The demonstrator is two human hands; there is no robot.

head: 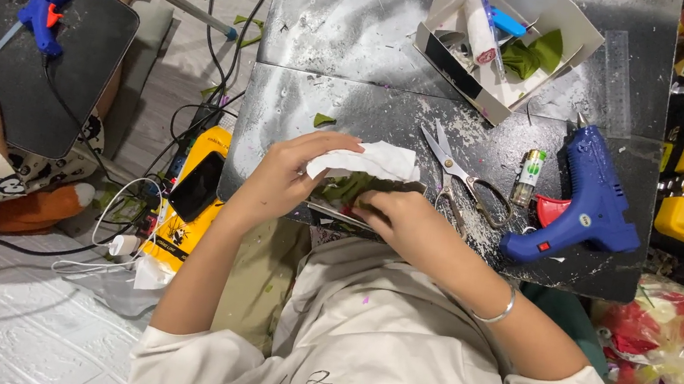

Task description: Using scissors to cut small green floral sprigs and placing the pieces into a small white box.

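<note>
**Tissue and green leaves held at the counter's near edge**

Left hand (287, 178) curled over a white tissue (368, 162), fingers pinching its left end and lifting it slightly. Right hand (400, 217) lower and just beside, fingers pressed together on a bundle of green leaves (349, 188) lying under the tissue. Both tissue and leaves sitting at the front edge of the dark counter (353, 105), directly before the body.

Just right of the hands: scissors (459, 174), blades pointing away, handles near the right wrist. Beyond those, a small green-capped tube (528, 174), then a blue glue gun (589, 202) lying on its side, nozzle pointing away. Farther back, an open white box (507, 42) holding more green leaves and bits. Off the counter's left edge, a yellow case (199, 191) with a dark phone on top and a tangle of cables. At far left, another person's arm beside a second, smaller blue glue gun on a dark board.

Likely troubles: leaves slipping off the front edge into the lap, given how close to the rim the bundle sits. Thin tissue tearing if pulled while the other hand pins it. Right wrist brushing the scissors with any sideways sweep. Glue gun nozzle possibly hot; hard to tell whether switched on, so a careless reach across risky. Cables by the left elbow easy to snag.
</note>
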